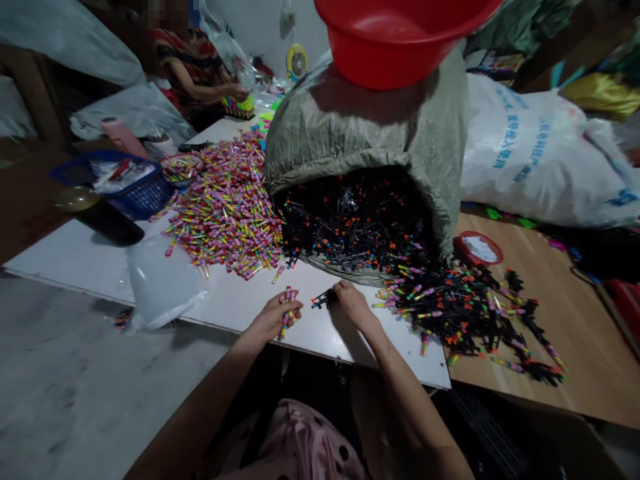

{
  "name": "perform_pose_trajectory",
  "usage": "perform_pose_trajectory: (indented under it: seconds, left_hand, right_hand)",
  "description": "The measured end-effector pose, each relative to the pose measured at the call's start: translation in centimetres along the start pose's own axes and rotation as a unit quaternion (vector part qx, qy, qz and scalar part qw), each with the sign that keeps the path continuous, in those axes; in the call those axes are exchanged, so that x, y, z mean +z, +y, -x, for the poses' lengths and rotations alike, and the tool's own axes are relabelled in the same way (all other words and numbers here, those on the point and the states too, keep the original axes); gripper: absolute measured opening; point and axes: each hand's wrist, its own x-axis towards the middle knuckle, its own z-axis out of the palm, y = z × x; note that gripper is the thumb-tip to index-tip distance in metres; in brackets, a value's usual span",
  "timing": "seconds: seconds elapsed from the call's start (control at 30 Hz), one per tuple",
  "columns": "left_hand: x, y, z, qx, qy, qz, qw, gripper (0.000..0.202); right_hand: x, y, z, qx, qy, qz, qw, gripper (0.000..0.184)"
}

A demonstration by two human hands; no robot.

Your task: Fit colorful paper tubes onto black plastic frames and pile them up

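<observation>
Several pink and yellow candy tubes (287, 311) are gripped in my left hand (273, 317), over the front part of the white table (225, 300). My right hand (353, 303) has its fingers closed on a small black toy gun (324, 299) with blue and orange tips pointing left. The two hands are a short way apart. Beyond them, a grey-green sack (365, 127) lies with its mouth facing me, full of black toy guns (350, 233). A big heap of pink and yellow tubes (230, 213) spreads to the left of the sack.
Black guns with tubes (470, 307) are piled at the right, reaching onto a wooden board (590, 333). A red basin (395, 53) tops the sack. At left are a blue basket (145, 190), a dark bottle (100, 213) and a plastic bag (163, 280). Another person (190, 67) sits behind.
</observation>
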Motion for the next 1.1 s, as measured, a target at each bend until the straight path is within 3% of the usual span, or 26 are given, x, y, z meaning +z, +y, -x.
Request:
perform_pose_trajectory:
  seconds: [0.13, 0.2, 0.23, 0.3, 0.37, 0.4, 0.63, 0.83, 0.93, 1.03, 1.1]
  left_hand:
    - [0.8, -0.9, -0.2, 0.108, 0.022, -0.119, 0.987, 0.035]
    - [1.0, -1.2, -0.4, 0.153, 0.012, -0.153, 0.976, 0.038]
    - [1.1, -1.3, -0.4, 0.170, 0.002, -0.161, 0.972, 0.040]
    - [1.4, -1.3, -0.2, 0.190, -0.029, -0.174, 0.966, 0.040]
    - [1.8, -1.2, 0.1, 0.197, -0.061, -0.187, 0.961, 0.037]
    - [2.0, -1.2, 0.3, 0.198, -0.072, -0.190, 0.959, 0.038]
    - [3.2, -1.1, 1.4, 0.171, -0.087, -0.127, 0.973, 0.052]
    - [3.2, -2.0, 1.3, 0.192, -0.116, -0.123, 0.967, 0.046]
    - [3.2, -1.9, 1.5, 0.229, -0.132, -0.180, 0.947, 0.039]
    - [3.3, -1.6, 1.8, 0.312, -0.083, -0.288, 0.902, 0.026]
    - [3.2, -1.7, 1.9, 0.384, -0.043, -0.363, 0.848, 0.020]
  right_hand:
    - [0.7, 0.9, 0.7, 0.031, 0.022, -0.038, 0.999, 0.029]
    - [0.9, 1.3, 1.7, 0.047, 0.060, -0.157, 0.985, 0.032]
    - [0.9, 1.3, 2.2, 0.050, 0.093, -0.243, 0.964, 0.030]
    - [0.9, 0.6, 3.2, 0.046, 0.173, -0.412, 0.893, 0.027]
    - [1.0, -0.6, 3.9, 0.042, 0.235, -0.509, 0.827, 0.032]
    - [1.0, -1.4, 4.2, 0.042, 0.250, -0.532, 0.808, 0.033]
    - [1.4, -4.2, 4.8, 0.070, 0.242, -0.623, 0.741, 0.026]
    - [0.7, -4.8, 5.5, 0.073, 0.245, -0.652, 0.714, 0.020]
    - [0.4, -4.8, 5.8, 0.087, 0.243, -0.662, 0.704, 0.022]
    - [0.3, -4.7, 6.1, 0.103, 0.242, -0.662, 0.702, 0.021]
    - [0.4, -4.5, 6.2, 0.117, 0.240, -0.647, 0.714, 0.019]
